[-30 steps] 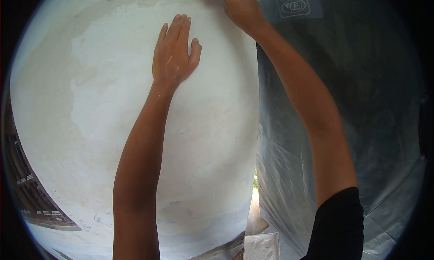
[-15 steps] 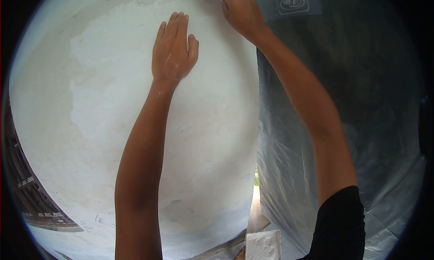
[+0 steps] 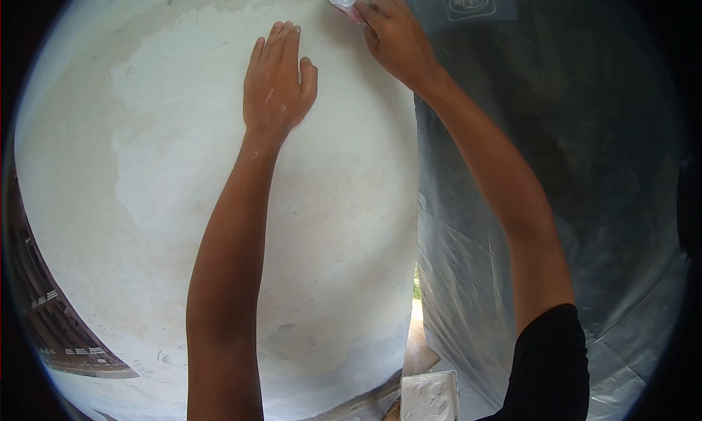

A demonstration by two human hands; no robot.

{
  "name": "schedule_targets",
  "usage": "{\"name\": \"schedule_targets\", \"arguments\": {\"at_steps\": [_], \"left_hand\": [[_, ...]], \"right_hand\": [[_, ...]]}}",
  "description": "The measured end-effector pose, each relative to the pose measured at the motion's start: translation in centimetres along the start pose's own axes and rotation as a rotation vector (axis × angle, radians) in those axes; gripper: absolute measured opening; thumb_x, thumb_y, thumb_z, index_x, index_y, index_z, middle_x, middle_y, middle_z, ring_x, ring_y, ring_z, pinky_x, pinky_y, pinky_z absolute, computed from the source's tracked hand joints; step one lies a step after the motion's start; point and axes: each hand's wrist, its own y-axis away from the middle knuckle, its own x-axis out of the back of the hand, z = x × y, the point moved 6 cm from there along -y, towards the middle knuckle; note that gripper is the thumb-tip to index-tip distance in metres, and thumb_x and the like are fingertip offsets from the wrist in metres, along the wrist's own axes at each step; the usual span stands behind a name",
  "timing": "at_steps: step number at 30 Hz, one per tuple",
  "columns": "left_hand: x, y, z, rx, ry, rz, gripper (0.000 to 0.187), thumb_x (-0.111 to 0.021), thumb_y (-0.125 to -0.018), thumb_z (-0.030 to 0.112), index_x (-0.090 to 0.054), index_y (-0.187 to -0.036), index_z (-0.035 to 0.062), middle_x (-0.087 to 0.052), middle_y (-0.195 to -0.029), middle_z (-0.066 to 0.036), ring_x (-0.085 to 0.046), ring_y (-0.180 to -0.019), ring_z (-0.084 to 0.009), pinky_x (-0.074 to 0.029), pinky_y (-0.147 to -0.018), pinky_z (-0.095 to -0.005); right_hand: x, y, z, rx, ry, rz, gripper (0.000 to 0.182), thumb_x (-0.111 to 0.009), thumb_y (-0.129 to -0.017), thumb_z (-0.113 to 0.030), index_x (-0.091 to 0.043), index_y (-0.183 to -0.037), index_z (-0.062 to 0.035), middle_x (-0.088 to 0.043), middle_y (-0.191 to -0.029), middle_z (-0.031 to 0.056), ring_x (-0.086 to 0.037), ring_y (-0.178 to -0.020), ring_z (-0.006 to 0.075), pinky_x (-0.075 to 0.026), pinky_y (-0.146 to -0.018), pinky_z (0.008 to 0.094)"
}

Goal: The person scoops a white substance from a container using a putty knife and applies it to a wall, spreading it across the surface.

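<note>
My left hand [image 3: 276,84] lies flat against the off-white wall [image 3: 329,201], fingers stretched out and thumb apart, with a few white smears on its back. Higher up and to the right, near the wall's right edge, my right hand [image 3: 401,40] is closed on a small putty spreader [image 3: 345,2]. The spreader's face is coated in white paste and its lower edge shows pinkish red; its exact make is hard to see. It is at the wall surface, and the fingers cover its right end.
Dark plastic sheeting [image 3: 570,143] with a printed label [image 3: 469,2] hangs right of the wall. A square container [image 3: 430,395] of white paste stands low, below the wall's right edge. Dark brown slatted woodwork [image 3: 47,297] shows at the lower left.
My right hand has moved slightly downward with the spreader, bringing more of it into view. My left hand stays in nearly the same place on the wall.
</note>
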Motion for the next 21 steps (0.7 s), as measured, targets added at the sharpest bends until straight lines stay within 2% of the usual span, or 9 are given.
{"name": "schedule_targets", "arguments": {"at_steps": [1, 3, 7, 9, 13, 15, 16, 19, 21], "left_hand": [[0.0, 0.0, 0.1, -0.002, 0.000, 0.000, 0.046, -0.050, -0.095, 0.010, -0.055, -0.138, -0.0034, -0.059, -0.142, -0.019, -0.049, -0.141, -0.0315, -0.033, -0.120, -0.0456], [0.1, 0.0, 0.0, 0.000, -0.002, -0.007, 0.046, -0.050, -0.095, 0.010, -0.055, -0.139, -0.0033, -0.058, -0.143, -0.019, -0.048, -0.141, -0.0313, -0.033, -0.120, -0.0455], [0.0, 0.0, 0.0, -0.008, -0.013, -0.013, 0.046, -0.050, -0.095, 0.010, -0.054, -0.139, -0.0032, -0.058, -0.144, -0.019, -0.048, -0.141, -0.0313, -0.033, -0.120, -0.0454], [0.0, 0.1, -0.1, -0.014, 0.003, -0.005, 0.047, -0.050, -0.095, 0.011, -0.054, -0.139, -0.0033, -0.058, -0.144, -0.019, -0.048, -0.141, -0.0312, -0.033, -0.120, -0.0453], [0.1, -0.1, 0.1, -0.011, 0.000, 0.003, 0.047, -0.050, -0.095, 0.011, -0.054, -0.139, -0.0032, -0.058, -0.144, -0.019, -0.048, -0.141, -0.0312, -0.033, -0.120, -0.0456], [0.0, 0.0, 0.1, -0.015, -0.027, -0.004, 0.047, -0.050, -0.095, 0.010, -0.054, -0.139, -0.0029, -0.058, -0.144, -0.019, -0.048, -0.141, -0.0312, -0.033, -0.120, -0.0459], [-0.1, 0.0, 0.1, -0.016, -0.027, -0.006, 0.047, -0.050, -0.095, 0.010, -0.054, -0.139, -0.0029, -0.058, -0.144, -0.019, -0.048, -0.141, -0.0312, -0.033, -0.120, -0.0459], [-0.1, 0.1, 0.0, -0.014, -0.029, -0.004, 0.047, -0.050, -0.095, 0.010, -0.055, -0.139, -0.0026, -0.058, -0.144, -0.019, -0.048, -0.141, -0.0312, -0.033, -0.120, -0.0461], [0.0, 0.1, 0.1, -0.009, -0.017, -0.005, 0.046, -0.050, -0.095, 0.010, -0.055, -0.139, -0.0029, -0.058, -0.143, -0.020, -0.048, -0.141, -0.0310, -0.033, -0.120, -0.0460]], "right_hand": [[-0.6, -1.3, 1.0, -0.001, 0.000, 0.001, 0.035, -0.068, -0.084, 0.002, -0.066, -0.120, -0.0016, -0.059, -0.102, 0.0073, -0.058, -0.092, 0.0287, -0.057, -0.080, 0.0404], [-2.3, -3.3, 3.1, -0.126, 0.033, -0.065, 0.020, -0.051, -0.091, 0.001, -0.066, -0.104, 0.0024, -0.060, -0.110, 0.0167, -0.058, -0.102, 0.0368, -0.052, -0.091, 0.0455], [-4.1, -2.3, 3.2, -0.079, 0.037, -0.141, 0.021, -0.052, -0.090, 0.002, -0.066, -0.104, 0.0026, -0.060, -0.111, 0.0175, -0.057, -0.104, 0.0371, -0.051, -0.091, 0.0453], [-3.7, 0.8, 1.2, -0.014, 0.033, -0.156, 0.037, -0.067, -0.084, 0.004, -0.066, -0.121, -0.0008, -0.059, -0.102, 0.0077, -0.058, -0.093, 0.0293, -0.055, -0.081, 0.0413], [-1.0, 4.6, -1.4, 0.000, 0.028, -0.214, 0.028, -0.066, -0.082, 0.002, -0.067, -0.109, 0.0020, -0.058, -0.111, 0.0077, -0.058, -0.101, 0.0279, -0.061, -0.078, 0.0390], [0.4, 3.8, -0.7, -0.015, -0.027, -0.114, 0.026, -0.066, -0.080, 0.005, -0.067, -0.107, 0.0027, -0.058, -0.113, 0.0071, -0.058, -0.103, 0.0281, -0.061, -0.076, 0.0396], [0.6, 2.4, 0.2, -0.022, -0.049, -0.032, 0.034, -0.065, -0.085, 0.005, -0.066, -0.118, 0.0003, -0.058, -0.104, 0.0088, -0.058, -0.094, 0.0297, -0.054, -0.081, 0.0414], [-0.6, -2.0, 3.2, 0.047, 0.057, 0.098, 0.033, -0.064, -0.085, 0.005, -0.066, -0.117, -0.0002, -0.058, -0.104, 0.0079, -0.058, -0.094, 0.0293, -0.054, -0.081, 0.0414], [-3.0, -3.5, 4.4, -0.002, 0.060, 0.002, 0.025, -0.058, -0.087, 0.003, -0.066, -0.111, 0.0012, -0.059, -0.108, 0.0128, -0.057, -0.099, 0.0333, -0.053, -0.086, 0.0434]]}}
